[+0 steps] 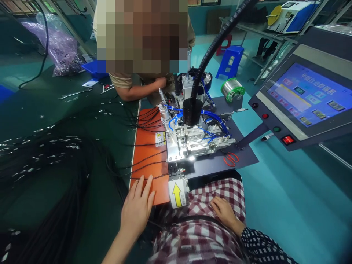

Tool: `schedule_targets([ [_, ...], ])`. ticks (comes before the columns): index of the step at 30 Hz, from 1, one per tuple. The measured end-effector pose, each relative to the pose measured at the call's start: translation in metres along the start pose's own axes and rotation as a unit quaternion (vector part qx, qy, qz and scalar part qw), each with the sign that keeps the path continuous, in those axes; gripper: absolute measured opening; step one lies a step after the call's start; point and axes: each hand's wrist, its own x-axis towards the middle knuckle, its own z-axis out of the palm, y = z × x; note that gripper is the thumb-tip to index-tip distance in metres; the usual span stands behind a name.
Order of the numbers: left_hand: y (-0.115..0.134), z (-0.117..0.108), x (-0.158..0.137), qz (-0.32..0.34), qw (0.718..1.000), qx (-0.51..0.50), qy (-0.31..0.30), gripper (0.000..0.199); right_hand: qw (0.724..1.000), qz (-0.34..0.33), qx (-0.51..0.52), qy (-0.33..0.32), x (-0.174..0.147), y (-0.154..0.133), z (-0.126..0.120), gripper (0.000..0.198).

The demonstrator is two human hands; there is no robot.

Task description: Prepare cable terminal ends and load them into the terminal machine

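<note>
My left hand [138, 203] lies on the orange mat [156, 194], fingers stretched out and slightly apart. Its fingertips are at a thin black cable [156, 176] that runs across the mat into the machine; whether they press on it I cannot tell. My right hand [224, 211] rests on the checked apron [228, 187] in my lap, its fingers loosely curled with nothing seen in them. Just right of the left hand is the machine's end block [178, 194], marked with a yellow arrow. Several more black cables [148, 159] lead into the metal fixture [189, 141].
A large bundle of black cables [68, 183] covers the table at left. Across from me a person's forearm [143, 88] rests near the machine. A tilted touchscreen [310, 95] stands at right. Red-handled scissors [231, 159] and a solder wire spool [232, 90] lie on the machine's base.
</note>
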Motion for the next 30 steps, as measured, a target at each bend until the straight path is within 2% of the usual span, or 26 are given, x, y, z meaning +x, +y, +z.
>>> schedule_targets([
  [14, 0.003, -0.009, 0.003, -0.002, 1.0, 0.003, -0.016, 0.051, 0.999, -0.008, -0.02, -0.024, -0.001, 0.004, 0.0, 0.036],
  [27, 0.001, -0.007, 0.003, -0.009, 0.999, -0.016, -0.035, 0.052, 1.0, -0.007, -0.012, -0.015, 0.001, 0.001, -0.001, 0.036],
  [30, -0.002, -0.016, 0.005, 0.005, 0.999, -0.041, -0.024, 0.055, 1.0, -0.006, 0.003, -0.011, 0.002, -0.001, -0.003, 0.036],
])
